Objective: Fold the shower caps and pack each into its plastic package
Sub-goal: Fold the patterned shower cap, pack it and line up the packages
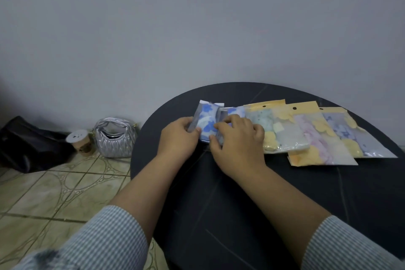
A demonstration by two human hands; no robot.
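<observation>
- Two striped sleeves (103, 239) are seen at the near edge, with bare forearms reaching forward over a round dark table (252, 215).
- Further out, the left hand (178, 136) is curled round the left edge of a clear plastic package (205, 120); the thumb is laid on its front and the fingers are tucked behind it.
- Inside that package a folded blue-and-white shower cap (207, 119) is seen, held up just above the table top.
- Beside it, the right hand (237, 140) is bent over the right side of the same package, with its fingertips (217, 126) pressed on the front and the thumb lower down on the plastic.
- Just right of the hands, three filled packages are laid in an overlapping row on the table: a green one (282, 127), a pink one (317, 138) and a blue one (355, 136), each with a yellow header strip.
- On the tiled floor (54, 186) to the left, against the wall, a silver quilted handbag (115, 138), a paper cup (80, 141) and a black bag (28, 144) are set side by side.
</observation>
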